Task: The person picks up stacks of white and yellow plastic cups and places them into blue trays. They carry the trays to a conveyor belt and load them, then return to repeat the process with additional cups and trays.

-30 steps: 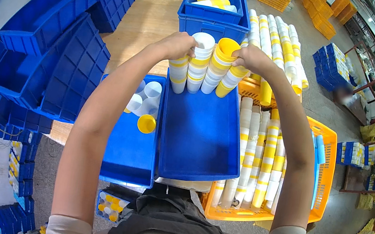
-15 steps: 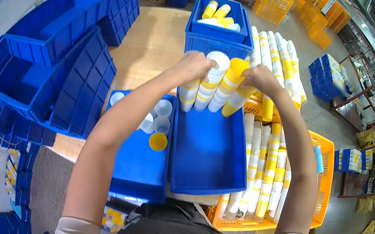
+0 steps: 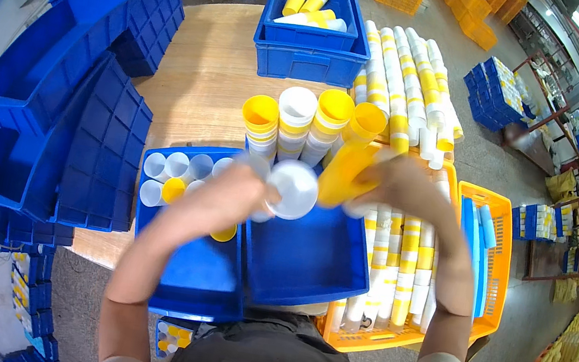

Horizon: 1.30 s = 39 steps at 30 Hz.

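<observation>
My left hand (image 3: 248, 191), somewhat blurred, is closed round a white cup (image 3: 293, 191) whose round mouth tilts up above the right blue tray (image 3: 307, 263). My right hand (image 3: 400, 187) grips a yellow cup (image 3: 345, 176), smeared by motion, at that tray's right side. How many cups are nested in either hand cannot be made out. At the tray's far end, several tall stacks of nested cups stand upright, among them a white-topped stack (image 3: 297, 106) and a yellow-topped stack (image 3: 335, 106). Partly behind my left forearm, the left blue tray (image 3: 201, 284) holds white and yellow cups standing mouth up.
Long cup rows (image 3: 404, 78) lie at the far right, with more in an orange crate (image 3: 498, 275) beside my right arm. Nested blue bins (image 3: 307, 66) holding cups stand at the back of the wooden table (image 3: 207, 77). Empty blue bins (image 3: 69, 138) are stacked at left.
Both hands have come nearer from the stacks at the tray's far end. The left now holds a white cup over the tray, the right a yellow cup. The view has shifted slightly.
</observation>
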Available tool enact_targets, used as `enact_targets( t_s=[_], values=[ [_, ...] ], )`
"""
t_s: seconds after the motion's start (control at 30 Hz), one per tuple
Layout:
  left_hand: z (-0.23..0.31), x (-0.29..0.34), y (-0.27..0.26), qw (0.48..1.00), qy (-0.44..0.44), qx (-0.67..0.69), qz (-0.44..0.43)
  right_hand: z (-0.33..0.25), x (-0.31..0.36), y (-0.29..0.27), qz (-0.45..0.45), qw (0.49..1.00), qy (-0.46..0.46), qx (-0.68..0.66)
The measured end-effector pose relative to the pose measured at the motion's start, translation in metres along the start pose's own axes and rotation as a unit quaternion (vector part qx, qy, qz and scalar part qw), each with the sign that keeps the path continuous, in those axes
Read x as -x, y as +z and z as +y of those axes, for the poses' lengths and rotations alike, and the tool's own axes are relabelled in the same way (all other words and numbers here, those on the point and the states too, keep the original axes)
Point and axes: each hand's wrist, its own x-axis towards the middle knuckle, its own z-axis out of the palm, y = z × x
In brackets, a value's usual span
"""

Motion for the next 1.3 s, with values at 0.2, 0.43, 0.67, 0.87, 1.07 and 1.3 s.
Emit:
enact_targets(
  t_s=[0.2, 0.43, 0.67, 0.87, 1.07, 1.3],
  values=[
    [-0.077, -0.041, 0.185, 0.979, -0.201, 0.001, -0.031, 0.074, -0.068, 0.184, -0.065, 0.997, 0.030, 0.030],
    [-0.008, -0.061, 0.040, 0.916, -0.214, -0.269, 0.206, 0.020, -0.045, 0.041, 0.272, 0.956, -0.055, 0.099],
    [-0.099, -0.095, 0.026, 0.982, -0.164, 0.003, 0.089, 0.055, -0.117, 0.027, 0.009, 0.995, -0.009, 0.097],
    [-0.097, -0.099, 0.020, 0.991, -0.118, -0.041, 0.053, 0.071, -0.120, 0.021, 0.013, 0.994, -0.074, 0.082],
    [-0.103, -0.101, 0.026, 0.986, -0.080, -0.074, 0.122, 0.072, -0.118, 0.017, 0.030, 0.991, -0.060, 0.112],
    [-0.092, -0.106, -0.015, 0.987, -0.106, -0.083, 0.091, 0.070, -0.117, -0.007, 0.101, 0.989, -0.078, 0.072]
  ],
)
